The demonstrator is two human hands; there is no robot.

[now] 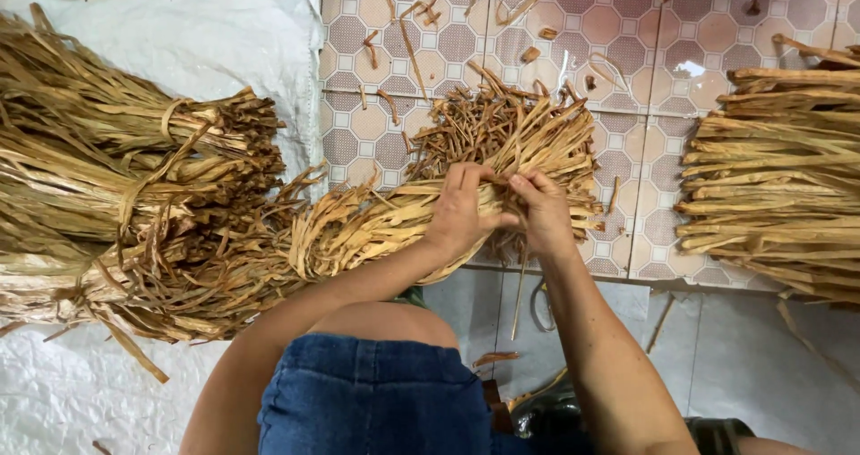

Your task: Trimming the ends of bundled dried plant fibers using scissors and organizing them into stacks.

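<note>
Both hands on the loose bundle of dried strips (421, 218), lying on the tiled floor (627, 25) with its long axis left-low to right-high across the body. Left hand (461, 213) fingers curl shut around its middle; right hand (542, 211) fingers pinch strips just beside it, toward the fanned end. Bundle sits directly under both hands, tied bundles (134, 195) to the left.
</note>
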